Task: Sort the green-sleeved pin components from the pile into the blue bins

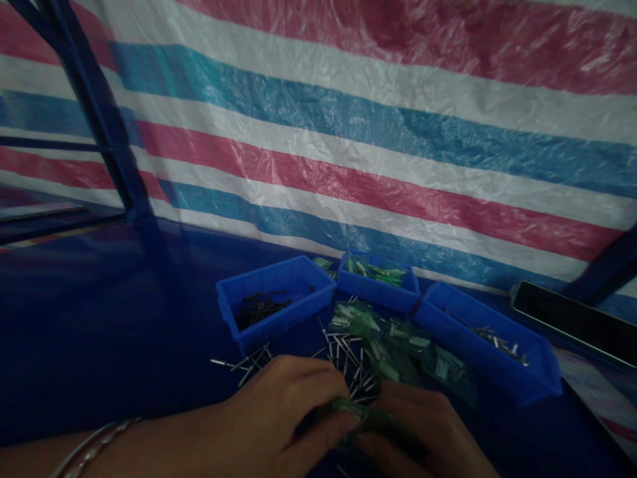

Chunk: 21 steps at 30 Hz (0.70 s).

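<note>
My left hand (pixel 283 411) and my right hand (pixel 428 431) meet at the bottom centre, both pinching a small green plastic packet (pixel 363 415) between their fingertips. A thin bangle circles my left wrist. Just beyond my fingers lie several loose metal pins (pixel 343 355) scattered on the dark blue table (pixel 109 332), beside a heap of more green packets (pixel 398 345).
Three blue bins stand past the pile: the left bin (pixel 273 299) with small black parts, the middle bin (pixel 378 279) with green packets, the right bin (pixel 492 352) with metal pins. A dark phone (pixel 572 322) lies at the right. A striped tarp (pixel 348 119) hangs behind.
</note>
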Each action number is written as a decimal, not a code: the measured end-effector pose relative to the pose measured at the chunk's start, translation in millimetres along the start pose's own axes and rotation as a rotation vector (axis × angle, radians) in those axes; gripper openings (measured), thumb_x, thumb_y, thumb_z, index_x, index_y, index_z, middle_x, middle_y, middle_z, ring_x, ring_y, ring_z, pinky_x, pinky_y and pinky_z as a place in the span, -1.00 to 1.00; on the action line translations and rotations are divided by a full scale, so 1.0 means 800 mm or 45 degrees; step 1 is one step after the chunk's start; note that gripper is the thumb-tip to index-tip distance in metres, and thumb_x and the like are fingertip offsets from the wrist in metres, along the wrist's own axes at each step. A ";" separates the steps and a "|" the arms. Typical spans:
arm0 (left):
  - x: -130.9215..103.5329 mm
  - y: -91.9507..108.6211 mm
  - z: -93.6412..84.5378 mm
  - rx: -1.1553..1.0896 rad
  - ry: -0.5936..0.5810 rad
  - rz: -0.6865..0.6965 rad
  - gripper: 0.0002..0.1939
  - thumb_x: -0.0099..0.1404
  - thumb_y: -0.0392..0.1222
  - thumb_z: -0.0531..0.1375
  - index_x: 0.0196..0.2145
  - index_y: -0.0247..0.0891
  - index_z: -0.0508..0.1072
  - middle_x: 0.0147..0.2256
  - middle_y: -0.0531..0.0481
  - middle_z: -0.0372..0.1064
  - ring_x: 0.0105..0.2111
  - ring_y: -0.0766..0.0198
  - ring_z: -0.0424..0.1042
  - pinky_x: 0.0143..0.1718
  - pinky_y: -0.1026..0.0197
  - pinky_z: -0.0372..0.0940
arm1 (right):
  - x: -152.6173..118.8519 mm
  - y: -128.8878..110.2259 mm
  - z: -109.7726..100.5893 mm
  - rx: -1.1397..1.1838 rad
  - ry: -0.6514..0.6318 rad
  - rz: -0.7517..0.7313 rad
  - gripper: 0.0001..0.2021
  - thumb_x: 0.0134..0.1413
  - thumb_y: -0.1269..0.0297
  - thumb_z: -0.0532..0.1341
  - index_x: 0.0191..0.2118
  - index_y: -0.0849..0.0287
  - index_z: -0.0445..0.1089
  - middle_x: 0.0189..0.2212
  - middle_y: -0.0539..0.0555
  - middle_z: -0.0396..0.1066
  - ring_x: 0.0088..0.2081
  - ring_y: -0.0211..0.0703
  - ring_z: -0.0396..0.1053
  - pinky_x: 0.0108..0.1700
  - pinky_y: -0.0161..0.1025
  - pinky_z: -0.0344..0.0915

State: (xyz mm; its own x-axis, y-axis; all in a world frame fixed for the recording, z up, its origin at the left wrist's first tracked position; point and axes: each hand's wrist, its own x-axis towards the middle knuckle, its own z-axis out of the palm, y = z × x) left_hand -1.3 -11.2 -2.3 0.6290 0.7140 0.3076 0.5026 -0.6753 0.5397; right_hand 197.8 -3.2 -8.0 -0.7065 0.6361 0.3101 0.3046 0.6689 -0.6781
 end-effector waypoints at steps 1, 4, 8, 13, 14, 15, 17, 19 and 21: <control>0.000 0.000 0.000 -0.012 -0.004 0.001 -0.80 0.40 -0.22 0.01 -0.33 -0.25 0.39 -0.39 0.05 0.38 -0.39 0.32 0.38 -0.29 0.35 0.29 | 0.000 -0.001 0.000 0.004 0.001 -0.002 -0.84 0.11 0.40 0.08 -0.37 0.21 0.41 -0.42 0.10 0.46 -0.40 -0.24 0.40 -0.36 -0.36 0.29; 0.000 0.001 -0.002 -0.047 -0.021 -0.003 -0.80 0.39 -0.21 0.01 -0.33 -0.24 0.39 -0.38 0.05 0.37 -0.39 0.33 0.37 -0.30 0.37 0.29 | 0.000 -0.003 0.000 0.003 0.004 0.010 -0.83 0.12 0.40 0.08 -0.39 0.20 0.41 -0.42 0.09 0.47 -0.40 -0.25 0.39 -0.36 -0.37 0.29; 0.001 0.005 -0.005 -0.058 -0.004 -0.018 -0.83 0.36 -0.24 0.03 -0.35 -0.25 0.37 -0.38 0.05 0.36 -0.40 0.33 0.37 -0.32 0.37 0.28 | 0.001 -0.006 -0.002 -0.005 0.051 0.005 -0.85 0.10 0.43 0.11 -0.41 0.20 0.41 -0.45 0.06 0.46 -0.44 -0.28 0.37 -0.41 -0.40 0.27; 0.002 0.004 -0.006 -0.064 -0.038 -0.031 -0.88 0.33 -0.25 0.06 -0.32 -0.27 0.37 -0.36 0.05 0.35 -0.38 0.32 0.38 -0.28 0.35 0.27 | -0.002 -0.005 -0.001 0.029 0.102 0.027 -0.86 0.11 0.42 0.13 -0.37 0.17 0.43 -0.44 0.05 0.47 -0.42 -0.24 0.41 -0.36 -0.38 0.32; 0.001 0.002 -0.006 -0.060 -0.044 -0.032 -0.89 0.34 -0.24 0.06 -0.31 -0.26 0.37 -0.36 0.06 0.35 -0.38 0.32 0.37 -0.27 0.35 0.27 | -0.002 -0.004 -0.001 0.016 0.114 0.044 -0.86 0.12 0.40 0.13 -0.37 0.15 0.44 -0.45 0.05 0.47 -0.42 -0.23 0.42 -0.35 -0.36 0.33; 0.000 0.001 -0.005 -0.055 -0.051 -0.037 -0.88 0.34 -0.23 0.06 -0.32 -0.25 0.36 -0.36 0.07 0.34 -0.38 0.32 0.37 -0.27 0.36 0.27 | -0.003 -0.004 -0.001 0.003 0.122 0.058 -0.86 0.13 0.37 0.13 -0.37 0.14 0.44 -0.45 0.05 0.47 -0.42 -0.21 0.42 -0.35 -0.35 0.34; -0.001 -0.001 -0.002 -0.036 -0.048 -0.052 -0.87 0.36 -0.20 0.06 -0.31 -0.24 0.36 -0.36 0.07 0.35 -0.36 0.31 0.38 -0.25 0.34 0.27 | -0.003 -0.003 -0.001 -0.008 0.126 0.060 -0.85 0.14 0.35 0.11 -0.35 0.12 0.44 -0.46 0.06 0.46 -0.43 -0.19 0.42 -0.35 -0.32 0.36; -0.002 -0.002 0.001 -0.023 -0.034 -0.068 -0.86 0.37 -0.18 0.06 -0.30 -0.23 0.37 -0.35 0.06 0.37 -0.33 0.28 0.39 -0.23 0.32 0.27 | -0.002 -0.004 -0.001 0.008 0.110 0.055 -0.84 0.14 0.36 0.10 -0.35 0.14 0.43 -0.46 0.07 0.46 -0.43 -0.18 0.41 -0.34 -0.31 0.36; -0.002 -0.002 0.002 -0.014 -0.025 -0.077 -0.85 0.37 -0.17 0.05 -0.30 -0.23 0.37 -0.34 0.05 0.38 -0.31 0.27 0.39 -0.23 0.30 0.27 | -0.001 -0.005 -0.001 0.023 0.109 0.053 -0.85 0.13 0.40 0.09 -0.34 0.15 0.42 -0.45 0.07 0.47 -0.42 -0.18 0.42 -0.34 -0.32 0.36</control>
State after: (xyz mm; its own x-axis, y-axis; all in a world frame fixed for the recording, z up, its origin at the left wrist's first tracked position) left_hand -2.3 -11.5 -5.1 0.6093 0.7494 0.2591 0.5333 -0.6291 0.5655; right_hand 197.4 -6.1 -5.1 -0.6359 0.6945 0.3366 0.3209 0.6345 -0.7031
